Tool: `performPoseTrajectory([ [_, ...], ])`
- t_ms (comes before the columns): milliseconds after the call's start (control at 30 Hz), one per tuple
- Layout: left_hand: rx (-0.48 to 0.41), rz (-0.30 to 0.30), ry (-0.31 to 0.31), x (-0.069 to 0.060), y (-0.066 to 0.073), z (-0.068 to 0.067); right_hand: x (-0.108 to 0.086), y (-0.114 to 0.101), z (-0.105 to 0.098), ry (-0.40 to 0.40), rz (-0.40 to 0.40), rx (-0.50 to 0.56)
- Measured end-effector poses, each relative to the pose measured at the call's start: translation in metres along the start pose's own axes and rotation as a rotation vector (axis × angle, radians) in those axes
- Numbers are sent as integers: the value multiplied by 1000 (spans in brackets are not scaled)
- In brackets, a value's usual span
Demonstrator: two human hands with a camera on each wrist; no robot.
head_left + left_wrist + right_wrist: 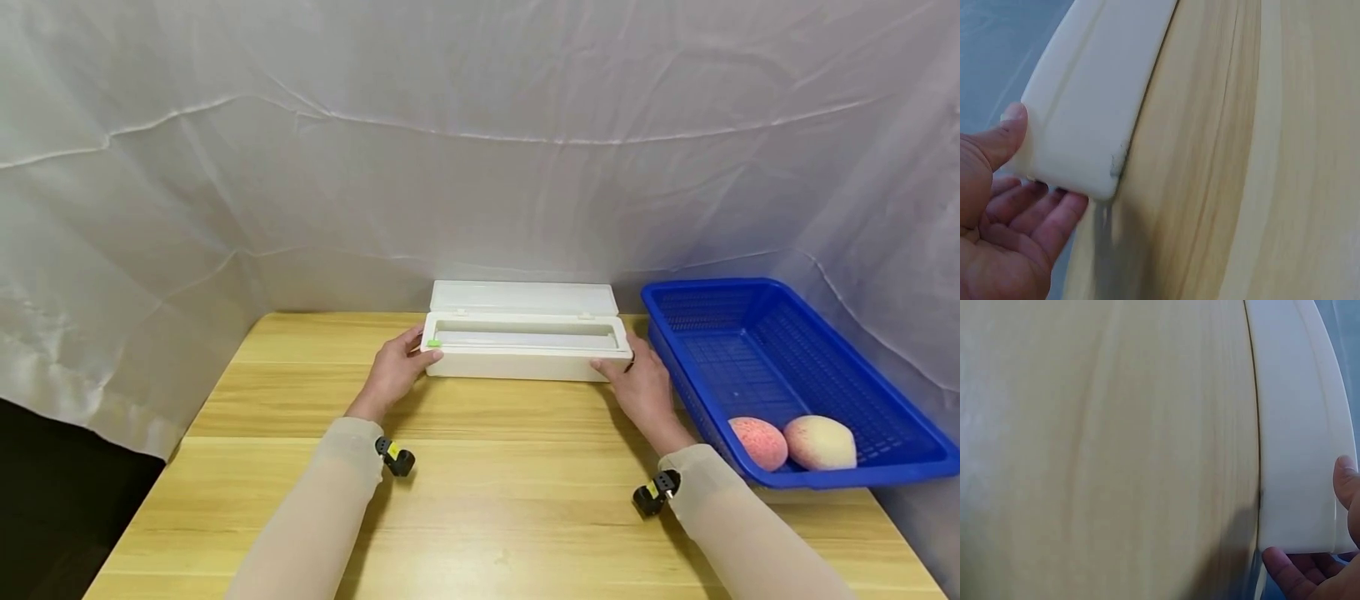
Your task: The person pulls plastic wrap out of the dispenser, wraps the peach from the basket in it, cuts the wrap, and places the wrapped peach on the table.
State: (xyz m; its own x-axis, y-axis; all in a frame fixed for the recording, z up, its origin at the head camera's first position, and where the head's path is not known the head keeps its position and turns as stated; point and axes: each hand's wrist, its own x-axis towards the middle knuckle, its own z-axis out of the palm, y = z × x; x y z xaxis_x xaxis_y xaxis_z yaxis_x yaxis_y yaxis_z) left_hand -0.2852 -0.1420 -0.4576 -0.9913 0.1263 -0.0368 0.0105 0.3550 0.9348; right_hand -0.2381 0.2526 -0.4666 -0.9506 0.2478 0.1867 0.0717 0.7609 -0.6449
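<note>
Basket (862, 477): beside right hand (643, 390), two peaches (820, 442) inside
Box (517, 367): lid (523, 297) open, left hand (393, 373) and right hand half-curled, gripping its ends

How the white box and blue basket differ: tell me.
The white box is slim and solid-walled; the blue basket is larger, with perforated sides. The box has a lid, swung open; the basket shows none. The left hand and right hand hold the box's ends; the basket holds two peach-like fruits. Both are roughly rectangular.

We see a long, white, rectangular plastic box (517, 365), hinged lid (522, 297) open backward, sitting crosswise near the yellowish wood-grain table's (480, 508) far edge.
</note>
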Motion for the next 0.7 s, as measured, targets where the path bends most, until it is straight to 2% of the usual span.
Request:
performPoseTrajectory([
  [367, 130, -1, 71, -2, 9, 6, 0, 0, -2, -19, 27, 4],
  [567, 120, -19, 44, -4, 11, 5, -2, -2, -7, -36, 15, -23],
  [700, 149, 2, 37, -5, 17, 3, -1, -7, -16, -50, -37, -71],
])
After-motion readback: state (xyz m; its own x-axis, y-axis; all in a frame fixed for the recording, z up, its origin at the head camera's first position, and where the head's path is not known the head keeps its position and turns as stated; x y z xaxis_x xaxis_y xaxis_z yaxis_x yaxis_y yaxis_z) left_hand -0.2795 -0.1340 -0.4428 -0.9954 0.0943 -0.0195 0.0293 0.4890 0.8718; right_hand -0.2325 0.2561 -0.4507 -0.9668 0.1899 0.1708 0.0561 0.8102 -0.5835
